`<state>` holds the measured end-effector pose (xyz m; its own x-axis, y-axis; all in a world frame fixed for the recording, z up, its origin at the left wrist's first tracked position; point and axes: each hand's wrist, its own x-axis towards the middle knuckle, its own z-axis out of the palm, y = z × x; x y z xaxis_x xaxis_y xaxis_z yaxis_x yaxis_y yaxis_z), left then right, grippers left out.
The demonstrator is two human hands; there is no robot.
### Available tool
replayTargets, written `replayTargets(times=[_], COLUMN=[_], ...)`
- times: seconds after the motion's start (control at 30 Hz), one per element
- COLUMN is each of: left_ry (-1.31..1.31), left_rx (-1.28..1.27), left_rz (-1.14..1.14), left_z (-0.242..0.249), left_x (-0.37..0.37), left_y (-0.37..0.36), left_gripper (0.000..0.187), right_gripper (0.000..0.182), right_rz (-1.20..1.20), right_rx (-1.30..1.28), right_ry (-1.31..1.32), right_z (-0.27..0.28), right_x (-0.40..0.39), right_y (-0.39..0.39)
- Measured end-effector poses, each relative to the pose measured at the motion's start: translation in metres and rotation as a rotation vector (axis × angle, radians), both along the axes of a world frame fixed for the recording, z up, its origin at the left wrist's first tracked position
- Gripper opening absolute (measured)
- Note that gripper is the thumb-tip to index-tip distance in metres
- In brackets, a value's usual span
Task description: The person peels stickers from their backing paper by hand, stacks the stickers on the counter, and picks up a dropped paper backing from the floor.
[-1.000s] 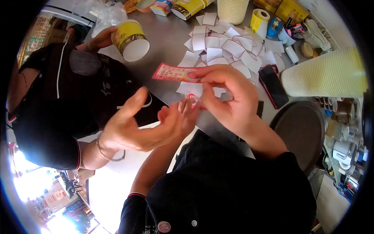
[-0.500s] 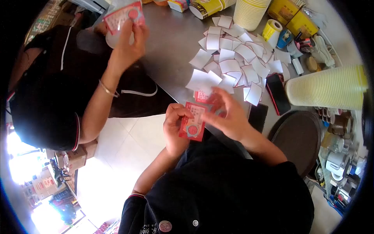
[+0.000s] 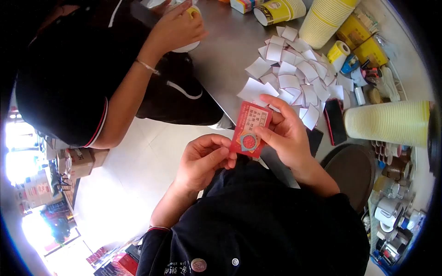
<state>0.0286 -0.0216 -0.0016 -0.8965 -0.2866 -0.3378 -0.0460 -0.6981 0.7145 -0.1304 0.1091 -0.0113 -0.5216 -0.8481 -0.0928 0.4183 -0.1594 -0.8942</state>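
Observation:
A red printed card with a pale text panel and a round emblem is held in front of my body. My right hand grips its right side, thumb on the printed face and fingers behind. At the card's lower left corner, my left hand has its fingers curled in a pinch, the tips against the edge. Whether more cards lie behind this one cannot be seen. Just beyond my right hand, a heap of white-backed cards spreads over the metal table.
Stacked paper cups lie at the right, with another cup stack behind the heap. A black phone and a round dark tray are near my right arm. A co-worker's hand works over the table at upper left.
The card has passed from mainly my left hand to my right hand, shifting right. The co-worker's hand no longer shows its red card and is near a yellow-and-white item.

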Motion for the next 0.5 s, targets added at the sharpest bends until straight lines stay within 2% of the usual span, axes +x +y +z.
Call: replayTargets(times=[0.5], left_ry=[0.046], left_rx=[0.018], left_rz=[0.054], left_z=[-0.0017], left_x=[0.0117], left_y=[0.0023], left_gripper=[0.01], right_gripper=[0.052], right_rz=[0.007], right_rx=[-0.007], right_ry=[-0.012], right_z=[-0.0008], right_x=[0.0104], right_y=[-0.0028])
